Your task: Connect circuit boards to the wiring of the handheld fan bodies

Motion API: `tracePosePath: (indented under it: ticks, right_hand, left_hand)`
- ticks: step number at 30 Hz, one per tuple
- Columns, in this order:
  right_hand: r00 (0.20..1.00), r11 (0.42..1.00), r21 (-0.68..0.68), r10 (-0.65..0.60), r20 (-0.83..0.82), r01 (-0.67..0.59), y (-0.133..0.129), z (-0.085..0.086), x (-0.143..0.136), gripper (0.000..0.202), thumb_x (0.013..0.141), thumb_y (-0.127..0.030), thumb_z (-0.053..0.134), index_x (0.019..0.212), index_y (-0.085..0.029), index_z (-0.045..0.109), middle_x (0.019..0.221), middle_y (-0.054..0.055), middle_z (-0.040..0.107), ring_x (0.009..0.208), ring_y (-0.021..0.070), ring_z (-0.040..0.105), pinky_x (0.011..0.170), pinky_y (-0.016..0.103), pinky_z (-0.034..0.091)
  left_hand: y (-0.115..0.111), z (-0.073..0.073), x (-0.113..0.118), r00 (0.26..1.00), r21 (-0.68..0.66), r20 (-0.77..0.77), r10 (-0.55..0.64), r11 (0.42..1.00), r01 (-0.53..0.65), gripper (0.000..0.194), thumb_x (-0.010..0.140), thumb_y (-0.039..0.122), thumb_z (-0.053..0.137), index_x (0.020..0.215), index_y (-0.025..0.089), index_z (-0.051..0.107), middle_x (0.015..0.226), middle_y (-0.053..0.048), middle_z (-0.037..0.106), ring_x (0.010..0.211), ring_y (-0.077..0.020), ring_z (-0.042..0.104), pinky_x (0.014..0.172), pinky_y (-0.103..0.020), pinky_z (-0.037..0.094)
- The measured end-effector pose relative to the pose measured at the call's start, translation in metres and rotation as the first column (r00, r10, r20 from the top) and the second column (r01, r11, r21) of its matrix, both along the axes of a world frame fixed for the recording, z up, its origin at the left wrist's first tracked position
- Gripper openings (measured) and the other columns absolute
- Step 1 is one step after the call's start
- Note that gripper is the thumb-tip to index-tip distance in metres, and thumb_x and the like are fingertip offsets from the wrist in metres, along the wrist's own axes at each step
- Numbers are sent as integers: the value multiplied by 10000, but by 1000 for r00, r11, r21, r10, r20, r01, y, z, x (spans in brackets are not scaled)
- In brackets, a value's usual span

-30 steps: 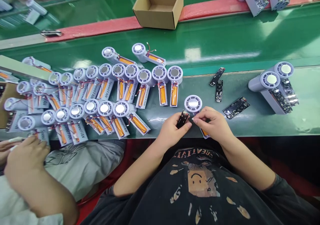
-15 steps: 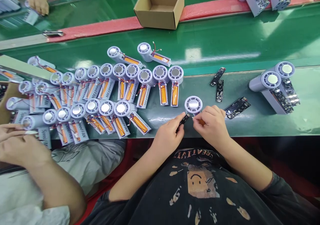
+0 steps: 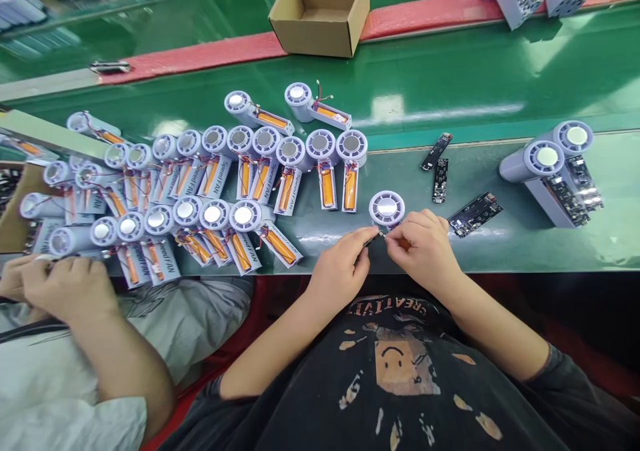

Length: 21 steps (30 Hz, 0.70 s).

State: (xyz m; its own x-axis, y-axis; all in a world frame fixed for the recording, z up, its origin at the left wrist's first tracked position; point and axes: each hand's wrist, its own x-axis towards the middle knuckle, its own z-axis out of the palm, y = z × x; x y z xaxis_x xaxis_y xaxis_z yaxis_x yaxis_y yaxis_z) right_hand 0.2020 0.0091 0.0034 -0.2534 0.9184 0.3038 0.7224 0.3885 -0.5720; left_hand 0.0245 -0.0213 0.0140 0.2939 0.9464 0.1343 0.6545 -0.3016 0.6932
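The left hand [image 3: 341, 264] holds what seems a small dark board [image 3: 373, 239] beside the right hand [image 3: 423, 245].

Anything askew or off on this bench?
One fan unit lies beyond the main rows, its wires sticking up loose; another lies beside it. Loose circuit boards sit at mixed angles, perhaps deliberately. No spill or damage visible.
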Motion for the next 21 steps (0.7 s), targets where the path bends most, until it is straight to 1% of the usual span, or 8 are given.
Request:
tracePosePath:
  ticks: [5, 8, 13, 18, 21]
  right_hand:
    - [1000, 1000, 5, -11, 24, 11, 0, 0, 0, 214, 819, -181, 600, 609, -216, 616, 639, -5, 567, 727, 171, 481, 702, 330, 252]
    - [999, 1000, 18, -20, 39, 20, 0, 0, 0, 219, 820, -176, 601, 604, -212, 606, 639, -7, 568, 727, 169, 481, 701, 333, 250]
    - [999, 1000, -7, -7, 44, 8, 1, 0, 0, 222, 826, -182, 592, 606, -211, 600, 643, -7, 567, 729, 166, 476, 699, 336, 250]
    - [998, 1000, 5, -20, 58, 20, 2, -1, 0, 228, 825, -176, 588, 599, -208, 592, 640, -2, 572, 724, 167, 471, 694, 333, 244]
    - [998, 1000, 4, 30, 53, -31, 3, -3, 3, 229, 840, -186, 585, 613, -206, 604, 639, 0, 566, 719, 166, 469, 696, 329, 251]
  left_hand:
    - [0, -3, 1, 1000, 34, -26, 4, 999, -3, 391, 904, 62, 441, 1239, 203, 586, 1257, -67, 687, 1172, -202, 651, 1009, -379, 546]
    - [0, -5, 1, 1000, 46, -15, 4, 999, -3, 381, 907, 63, 441, 1235, 194, 585, 1252, -72, 688, 1169, -198, 650, 1011, -373, 545]
    - [1, -6, 1, 1000, 17, -6, 20, 1000, -19, 387, 905, 69, 444, 1238, 210, 583, 1249, -62, 686, 1144, -195, 660, 1013, -389, 543]
    - [1, -7, 3, 1000, -3, 14, 9, 1000, -8, 392, 897, 67, 445, 1236, 207, 583, 1265, -65, 680, 1168, -199, 649, 1030, -386, 534]
    - [-1, -8, 4, 999, -29, 49, 16, 999, -15, 411, 883, 62, 448, 1247, 207, 572, 1280, -65, 673, 1180, -198, 646, 1035, -374, 532]
